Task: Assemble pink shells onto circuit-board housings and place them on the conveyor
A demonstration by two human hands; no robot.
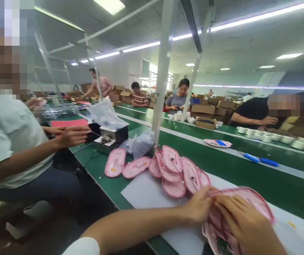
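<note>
Both hands are at a pink oval shell (258, 200) over the white sheet (141, 189) at the lower right. My left hand (201, 205) has its fingers closed on the near left edge of that shell. My right hand (243, 219) lies over the shell, fingers bent together and pressed to its edge beside the left fingertips. Below them is another pink shell with a green board (222, 246) and dark wires inside, partly hidden by my right hand. A pile of pink shells (174, 171), some with wires, lies left of my hands.
At the left a person in a light shirt (10, 131) works beside a metal device (106, 138). Plastic bags (142, 143) lie by a white post (162, 78). Beyond, the green table (194, 152) bears a shell with blue parts (218, 142). Several people sit opposite.
</note>
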